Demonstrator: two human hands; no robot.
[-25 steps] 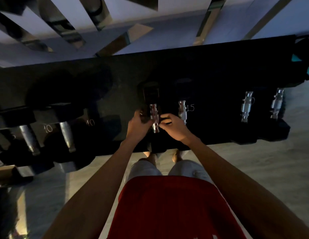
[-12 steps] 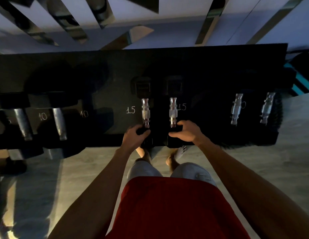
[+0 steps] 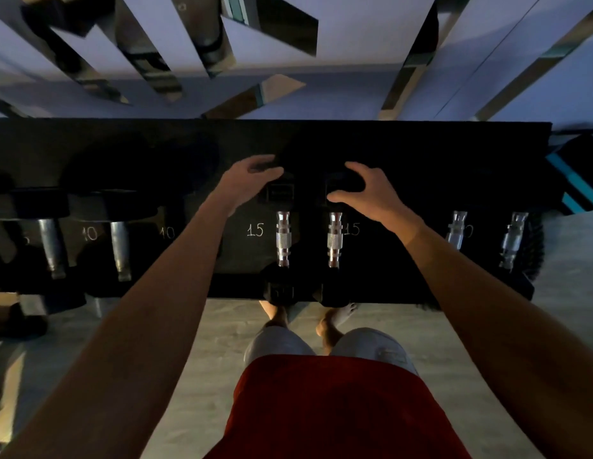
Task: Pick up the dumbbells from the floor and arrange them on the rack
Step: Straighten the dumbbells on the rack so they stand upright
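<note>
A black rack (image 3: 404, 150) runs across the view below me. Two dumbbells with silver handles lie side by side on it at the marks "15": the left dumbbell (image 3: 283, 240) and the right dumbbell (image 3: 334, 240). My left hand (image 3: 245, 180) hovers over the far end of the left one, fingers spread. My right hand (image 3: 368, 188) hovers over the far end of the right one, fingers curved and apart. Neither hand grips anything.
Two bigger dumbbells (image 3: 118, 246) lie at the "10" marks on the left, and two more silver-handled dumbbells (image 3: 455, 230) on the right. The rack's front edge is just past my bare feet (image 3: 275, 314). Pale floor lies behind me; a wall with mirror strips (image 3: 149, 61) stands beyond.
Both hands let go of the near ends of the two 15 dumbbells and moved forward over their far ends, opening up. The dumbbells stay on the rack.
</note>
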